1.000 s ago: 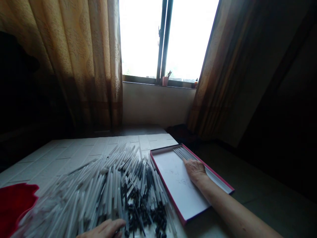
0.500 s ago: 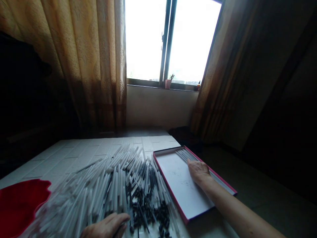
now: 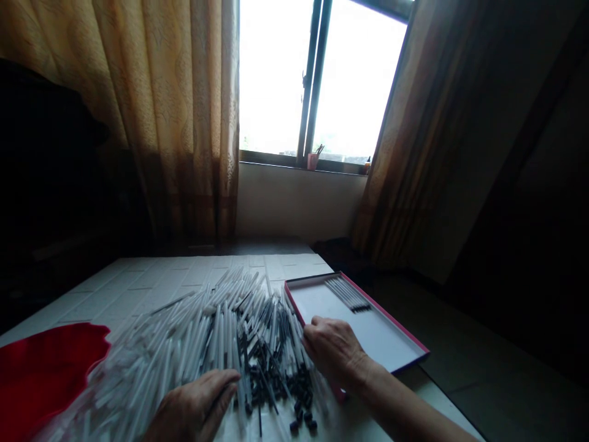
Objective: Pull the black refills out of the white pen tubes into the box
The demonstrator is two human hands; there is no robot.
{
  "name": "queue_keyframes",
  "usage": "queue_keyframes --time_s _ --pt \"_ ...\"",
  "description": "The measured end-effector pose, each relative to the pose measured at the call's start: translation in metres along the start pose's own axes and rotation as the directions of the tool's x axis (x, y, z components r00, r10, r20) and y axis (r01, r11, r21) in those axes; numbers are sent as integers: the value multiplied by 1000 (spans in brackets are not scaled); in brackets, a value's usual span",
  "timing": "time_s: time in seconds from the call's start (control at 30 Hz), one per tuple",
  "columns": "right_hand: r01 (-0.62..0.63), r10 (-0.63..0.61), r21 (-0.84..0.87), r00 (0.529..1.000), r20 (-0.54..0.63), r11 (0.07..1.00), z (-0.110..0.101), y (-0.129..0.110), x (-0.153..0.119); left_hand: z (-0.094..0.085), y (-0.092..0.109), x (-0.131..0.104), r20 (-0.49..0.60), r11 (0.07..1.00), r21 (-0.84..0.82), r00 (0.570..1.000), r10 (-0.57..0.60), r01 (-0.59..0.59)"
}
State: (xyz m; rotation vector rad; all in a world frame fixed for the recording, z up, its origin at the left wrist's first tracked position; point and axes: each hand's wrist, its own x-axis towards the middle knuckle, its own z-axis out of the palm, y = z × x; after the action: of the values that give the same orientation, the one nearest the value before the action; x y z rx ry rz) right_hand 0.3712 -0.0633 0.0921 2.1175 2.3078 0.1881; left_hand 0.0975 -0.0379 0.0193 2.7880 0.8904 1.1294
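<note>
A wide pile of clear pen tubes [image 3: 216,331] lies on the table, with thin dark refills [image 3: 280,331] and small black caps [image 3: 304,414] at its right front. My left hand [image 3: 193,402] rests at the near side of the pile, fingers pressed together against the thumb; what they may hold is hidden. Over the left rim of a shallow white-lined tray [image 3: 368,344] with pink sides is my right hand [image 3: 334,344], its fingers curled in and nothing sticking out. Inside the tray, several grey pens with dark ends [image 3: 347,293] lie side by side near the far right wall.
A red scallop-edged container [image 3: 50,368] stands at the left. The table [image 3: 151,270] has a white brick-pattern surface. Behind it are a bright window [image 3: 276,80], a pink cup [image 3: 312,161] with sticks on the sill, and curtains [image 3: 184,110]. Dark floor lies to the right.
My right hand has left the pens in the tray and moved left and nearer to the tray's left rim. My left hand has shifted slightly upward.
</note>
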Motion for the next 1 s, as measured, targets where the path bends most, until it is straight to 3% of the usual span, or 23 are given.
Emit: queue_keyframes --time_s 0.13,0.43,0.63,0.8,1.0 --pt "11 -13 34 999 47 999 8 -16 -10 0 4 5 -23 1000 15 1000 -11 11" --pt "-141 133 53 983 126 989 16 -29 -8 1 3 7 -50 1000 -13 999 -15 14" --pt "-201 198 112 979 42 973 14 -27 -20 2 4 5 -53 1000 3 999 -3 3" --pt "-151 157 200 988 -13 968 18 -33 -42 1 8 6 -106 1000 19 994 12 -10" --pt "-51 78 422 996 -46 905 29 -48 -53 2 16 7 -183 998 43 982 43 -36"
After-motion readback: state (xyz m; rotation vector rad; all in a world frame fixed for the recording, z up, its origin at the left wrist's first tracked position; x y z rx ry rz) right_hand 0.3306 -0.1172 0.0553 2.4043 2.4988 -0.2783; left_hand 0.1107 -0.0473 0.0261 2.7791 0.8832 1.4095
